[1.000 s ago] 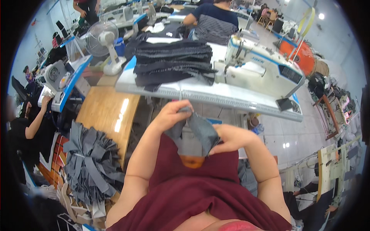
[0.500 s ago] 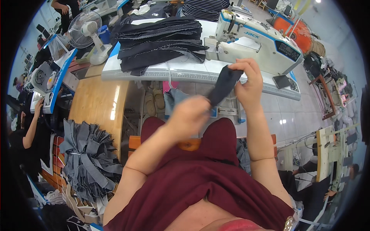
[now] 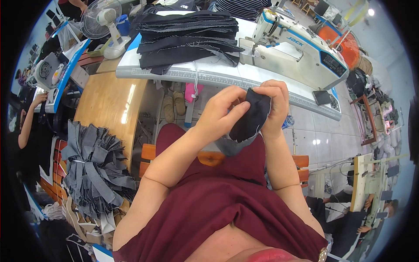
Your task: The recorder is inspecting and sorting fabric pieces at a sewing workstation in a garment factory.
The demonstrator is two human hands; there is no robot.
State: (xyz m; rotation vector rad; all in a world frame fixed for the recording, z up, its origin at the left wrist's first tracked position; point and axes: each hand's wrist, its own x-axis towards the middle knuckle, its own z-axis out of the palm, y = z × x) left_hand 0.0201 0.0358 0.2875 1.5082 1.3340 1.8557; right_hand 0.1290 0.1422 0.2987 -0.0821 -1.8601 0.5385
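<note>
Near the centre of the frame, a little above the middle, both hands are holding up a small dark fabric piece [image 3: 250,118] in front of the person's lap. The left hand [image 3: 220,115] is pinching it from the left, thumb and fingers closed on the cloth near its top edge, while the right hand [image 3: 274,105] is wrapping around its upper right side with its fingers curled onto the fabric. The piece is drooping and folding below the grip, with a paler grey underside showing at its lower edge, so it is looking light, limp and soft, likely a denim-weight weave, though the fisheye blur is making the texture hard to judge. It should not be slippery or fragile; gripping near an edge or corner with a pinch is suiting it, since the middle simply sags. At upper centre, a stack of dark cloth [image 3: 187,32] is lying on the white counter [image 3: 227,74] beside a sewing machine [image 3: 301,46]; a bundle of grey cut strips [image 3: 94,166] is sitting at lower left.
</note>
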